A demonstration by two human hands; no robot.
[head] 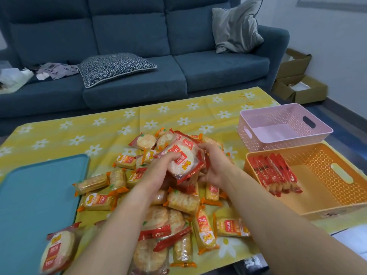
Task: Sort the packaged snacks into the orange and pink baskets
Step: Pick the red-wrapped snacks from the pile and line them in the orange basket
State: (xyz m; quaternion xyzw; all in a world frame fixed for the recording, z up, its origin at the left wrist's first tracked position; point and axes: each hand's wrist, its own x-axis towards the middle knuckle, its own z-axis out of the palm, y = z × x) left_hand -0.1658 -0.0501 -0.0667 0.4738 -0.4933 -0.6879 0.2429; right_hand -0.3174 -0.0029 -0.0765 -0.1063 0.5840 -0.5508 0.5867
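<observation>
Snack pile (158, 199): red round-cracker and orange oblong packets, heaped mid-cloth | stack of red packets (183, 161): lifted above heap, held in both hands | pink basket (284, 126): upright, far right | orange basket (317, 179): just nearer, red packets (276, 175) lined along its left side

Blue sofa (198, 72) with two cushions, yellow daisy tablecloth (103, 124), teal tray (35, 195), cardboard boxes (297, 86)
</observation>
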